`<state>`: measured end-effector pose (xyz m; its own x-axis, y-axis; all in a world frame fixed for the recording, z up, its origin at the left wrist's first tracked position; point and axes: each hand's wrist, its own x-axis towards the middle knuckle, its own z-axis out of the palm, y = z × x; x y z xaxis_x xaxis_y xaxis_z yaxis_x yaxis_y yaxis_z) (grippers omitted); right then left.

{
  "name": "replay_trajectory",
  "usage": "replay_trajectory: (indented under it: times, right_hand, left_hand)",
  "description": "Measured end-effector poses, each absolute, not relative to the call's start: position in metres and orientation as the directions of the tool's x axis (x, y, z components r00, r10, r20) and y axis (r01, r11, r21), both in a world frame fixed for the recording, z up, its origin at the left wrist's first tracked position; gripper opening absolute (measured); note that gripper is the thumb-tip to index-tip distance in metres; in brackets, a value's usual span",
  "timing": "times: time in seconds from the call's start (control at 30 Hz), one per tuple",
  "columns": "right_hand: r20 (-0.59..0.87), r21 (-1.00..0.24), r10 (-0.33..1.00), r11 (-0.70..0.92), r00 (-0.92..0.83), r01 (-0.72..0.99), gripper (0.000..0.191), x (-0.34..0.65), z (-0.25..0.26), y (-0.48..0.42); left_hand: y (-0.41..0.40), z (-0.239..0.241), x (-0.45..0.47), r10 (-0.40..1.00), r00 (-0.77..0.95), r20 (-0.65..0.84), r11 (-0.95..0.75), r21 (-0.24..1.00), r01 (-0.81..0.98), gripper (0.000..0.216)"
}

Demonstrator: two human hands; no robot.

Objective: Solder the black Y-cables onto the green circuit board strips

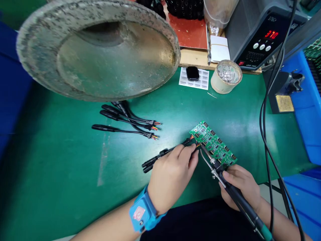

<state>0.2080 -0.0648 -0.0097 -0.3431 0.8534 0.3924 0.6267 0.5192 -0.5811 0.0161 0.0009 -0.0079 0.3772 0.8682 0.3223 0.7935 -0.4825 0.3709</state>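
My left hand [173,174], with a blue wrist strap [146,211] behind it, is closed on a black cable [157,157] near its coloured wire ends. Those wires meet the left edge of a green circuit board [215,142], which lies slantwise on the bench. A second black cable runs beside the held one, its wires also at the board. My right hand [242,185] is closed around a soldering iron [234,194] that has a thin metal feed tube along its side. The iron's tip touches or nearly touches the board by the wires; I cannot tell which.
Several loose black cables [125,124] lie left of the board under a large fume hood [112,77]. At the back stand a tape roll [223,82] holding metal bits, a soldering station [263,40] reading 370, and an iron holder [283,90]. Black cords [265,134] hang at right.
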Motion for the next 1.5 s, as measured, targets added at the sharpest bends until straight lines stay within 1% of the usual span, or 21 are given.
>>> replay_trajectory:
  times: [0.13,0.23,0.4,0.67,0.87,1.03,1.27,1.5]
  right_hand:
    - [0.419,-0.584,0.839,0.542,-0.348,0.604,0.052,0.208,-0.008,-0.064]
    - [0.434,-0.585,0.833,0.549,-0.342,0.596,0.055,0.209,-0.005,-0.064]
    - [0.432,-0.598,0.839,0.541,-0.330,0.591,0.053,0.210,-0.004,-0.064]
    - [0.406,-0.597,0.841,0.541,-0.359,0.592,0.049,0.207,-0.007,-0.061]
    - [0.417,-0.616,0.842,0.538,-0.341,0.575,0.051,0.208,-0.010,-0.064]
    - [0.428,-0.621,0.841,0.540,-0.331,0.567,0.051,0.207,-0.010,-0.063]
    - [0.420,-0.618,0.842,0.539,-0.340,0.572,0.050,0.207,-0.007,-0.061]
    - [0.446,-0.611,0.845,0.528,-0.294,0.590,0.050,0.209,0.002,-0.060]
  left_hand:
    - [0.001,-0.009,0.016,0.864,0.370,0.343,-0.486,0.373,0.790,0.015]
    - [0.000,-0.009,0.017,0.865,0.368,0.340,-0.484,0.377,0.789,0.014]
    - [0.001,-0.007,0.017,0.864,0.370,0.341,-0.485,0.367,0.794,0.015]
    - [0.000,-0.007,0.015,0.852,0.408,0.328,-0.506,0.318,0.801,0.017]
    - [-0.003,-0.008,0.016,0.849,0.405,0.341,-0.501,0.272,0.822,0.017]
    - [-0.005,-0.011,0.017,0.860,0.376,0.344,-0.477,0.281,0.833,0.018]
    - [-0.004,-0.012,0.016,0.859,0.394,0.327,-0.492,0.311,0.813,0.020]
    - [-0.004,-0.011,0.017,0.861,0.388,0.329,-0.489,0.324,0.810,0.020]
